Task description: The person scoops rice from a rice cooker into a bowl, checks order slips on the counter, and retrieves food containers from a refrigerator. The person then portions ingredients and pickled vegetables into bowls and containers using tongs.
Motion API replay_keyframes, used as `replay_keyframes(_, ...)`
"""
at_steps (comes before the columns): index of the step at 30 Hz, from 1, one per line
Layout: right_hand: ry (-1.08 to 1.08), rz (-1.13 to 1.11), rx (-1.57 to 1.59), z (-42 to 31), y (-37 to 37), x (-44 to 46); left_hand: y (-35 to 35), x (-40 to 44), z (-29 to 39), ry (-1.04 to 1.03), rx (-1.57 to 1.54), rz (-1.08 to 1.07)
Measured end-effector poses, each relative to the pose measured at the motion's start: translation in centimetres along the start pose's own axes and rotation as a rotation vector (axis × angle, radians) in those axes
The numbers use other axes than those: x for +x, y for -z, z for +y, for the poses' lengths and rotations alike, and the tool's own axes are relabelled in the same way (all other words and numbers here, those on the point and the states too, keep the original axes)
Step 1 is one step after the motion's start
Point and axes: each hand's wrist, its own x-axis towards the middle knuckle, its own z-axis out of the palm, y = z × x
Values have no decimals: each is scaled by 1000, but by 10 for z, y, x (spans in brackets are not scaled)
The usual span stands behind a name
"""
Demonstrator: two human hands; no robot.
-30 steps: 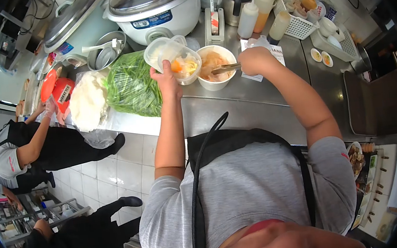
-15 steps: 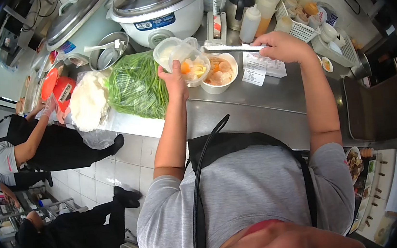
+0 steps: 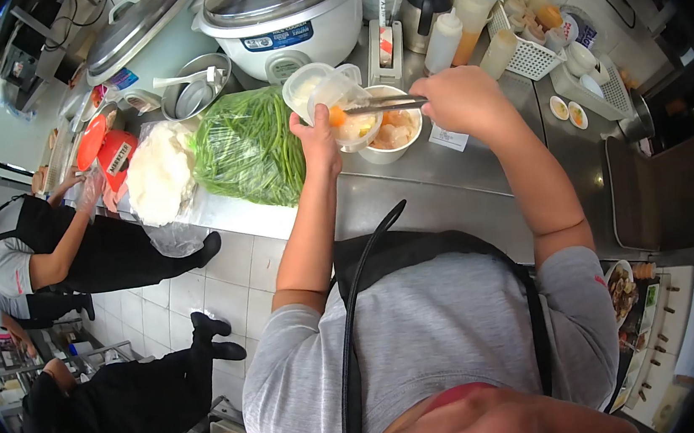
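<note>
My left hand (image 3: 318, 142) is closed around a clear plastic tub (image 3: 362, 135) that is tilted toward a white bowl (image 3: 391, 156). Pale and orange pieces of food lie inside the tub. Behind it, close to my fingers, is another clear plastic container (image 3: 306, 85); whether I hold that one too is hard to tell. Metal tongs (image 3: 390, 105) are gripped in my right hand (image 3: 462, 101), with their tips in the tub's mouth. The bowl, filled with similar pale and orange food, stands on the steel counter under the tongs. A paper slip (image 3: 449, 139) lies partly hidden below my right forearm.
Left of my hands are a bag of green beans (image 3: 247, 151) and a bag of white food (image 3: 161, 175). A rice cooker (image 3: 285, 33) stands behind. Squeeze bottles (image 3: 443, 41) and white baskets (image 3: 529, 58) line the back right. A co-worker (image 3: 54, 247) is at the left.
My right hand has moved left with the tongs, bringing their tips from above the bowl into the tub. The left hand still holds the tub in nearly the same place.
</note>
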Motion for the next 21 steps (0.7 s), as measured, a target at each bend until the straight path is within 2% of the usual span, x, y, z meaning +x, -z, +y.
replay_keyframes(4, 55, 94, 26, -1, 0, -1, 2, 0, 0, 10, -50, 10)
replay_keyframes(7, 37, -9, -14, 0, -7, 1, 2, 0, 5, 16, -81, 31)
replay_keyframes(10, 85, 156, 98, 8, -9, -7, 4, 2, 3, -10, -92, 22)
replay_keyframes(13, 40, -23, 22, 4, -13, -3, 10, 6, -3, 8, -74, 48)
replay_keyframes(16, 51, 163, 152, 18, -10, -14, 10, 11, -9, -4, -75, 34)
replay_keyframes(20, -148, 55, 117, 37, 1, -20, 15, 13, -8, -4, -94, 65)
replay_keyframes(21, -160, -32, 57, 38, -4, -12, 17, 15, -9, -8, -93, 76)
